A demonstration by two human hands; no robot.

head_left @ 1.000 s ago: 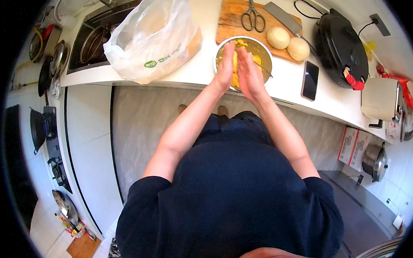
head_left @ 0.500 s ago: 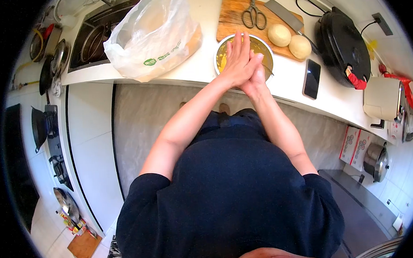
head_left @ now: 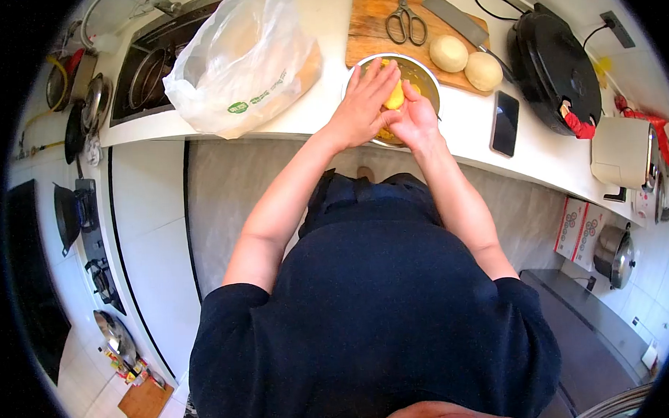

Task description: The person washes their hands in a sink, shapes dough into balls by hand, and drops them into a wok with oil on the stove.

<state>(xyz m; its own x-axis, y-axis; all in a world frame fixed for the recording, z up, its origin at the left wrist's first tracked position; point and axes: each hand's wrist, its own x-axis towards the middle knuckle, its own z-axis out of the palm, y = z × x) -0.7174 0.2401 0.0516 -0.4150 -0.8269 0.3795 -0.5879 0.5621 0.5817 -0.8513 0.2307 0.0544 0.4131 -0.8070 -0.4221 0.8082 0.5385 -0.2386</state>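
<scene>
A smooth yellow lump of dough or mash [head_left: 395, 96] shows between my two hands, over a metal bowl [head_left: 435, 80] with yellow bits inside. My left hand [head_left: 362, 106] lies over the lump's left side, fingers stretched out flat. On the other side, my right hand [head_left: 416, 121] cups the lump from the right and below, thumb up; its other fingers are mostly hidden. Just beyond the bowl, two pale round dough-like balls, one nearer the cutting board's middle [head_left: 448, 54] and one at its corner [head_left: 484, 72], rest at the wooden cutting board [head_left: 365, 31].
Scissors [head_left: 406, 26] and a cleaver [head_left: 454, 19] lie on the board. A phone [head_left: 505, 123] sits on the counter, near a black electric pan [head_left: 554, 72]. To the left are a plastic bag [head_left: 245, 72] and a stove [head_left: 134, 61].
My pressed-together palms have parted and the yellow lump now shows between them. My left hand has shifted left and turned over it.
</scene>
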